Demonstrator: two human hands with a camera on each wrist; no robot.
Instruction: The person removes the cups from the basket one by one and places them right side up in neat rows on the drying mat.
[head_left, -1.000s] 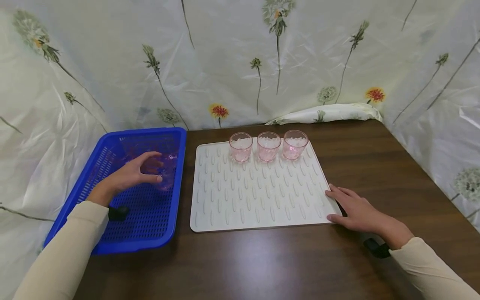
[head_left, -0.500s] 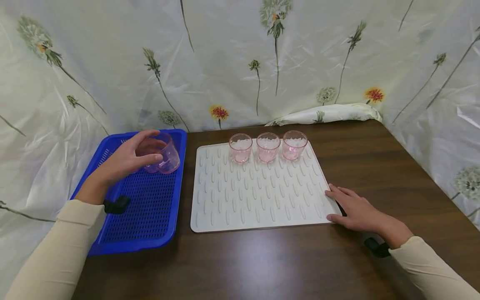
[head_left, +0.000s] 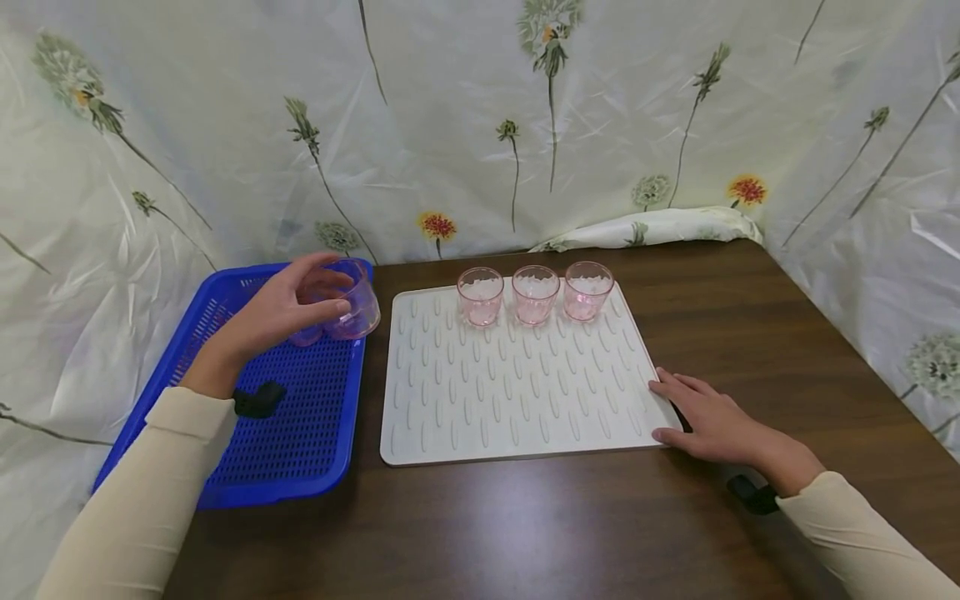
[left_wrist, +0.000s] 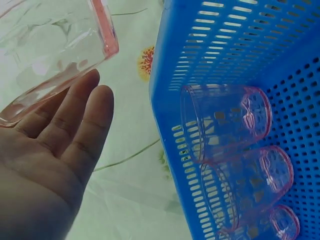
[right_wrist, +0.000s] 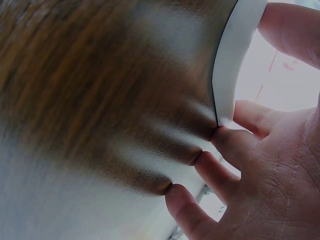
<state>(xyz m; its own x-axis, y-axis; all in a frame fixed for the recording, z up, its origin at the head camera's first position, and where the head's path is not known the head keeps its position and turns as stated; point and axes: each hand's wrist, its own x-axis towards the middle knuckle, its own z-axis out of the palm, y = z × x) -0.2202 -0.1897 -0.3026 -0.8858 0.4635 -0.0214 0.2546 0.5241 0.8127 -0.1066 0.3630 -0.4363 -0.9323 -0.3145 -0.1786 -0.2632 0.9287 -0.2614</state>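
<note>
My left hand (head_left: 281, 312) grips a clear pink-tinted drinking glass (head_left: 358, 310) between thumb and fingers, tilted over the right rim of a blue plastic basket (head_left: 347, 433). In the left wrist view, more pink glasses (left_wrist: 225, 122) lie on their sides along the basket wall. On a white ridged drying mat (head_left: 465, 408), three matching glasses (head_left: 481, 298) stand upright in a row at the back edge. My right hand (head_left: 716, 425) rests by the mat's front right corner, its extended fingers and thumb touching the mat's edge and the tabletop.
The dark wooden table (head_left: 510, 533) extends in front of the mat and to its right. A floral-patterned cloth (head_left: 420, 133) hangs behind and at both sides, with a bunched fold lying at the table's back edge.
My left hand has lifted the glass from inside the basket, moving it up and then right to the basket's rim. The right hand and the three standing glasses stay in place.
</note>
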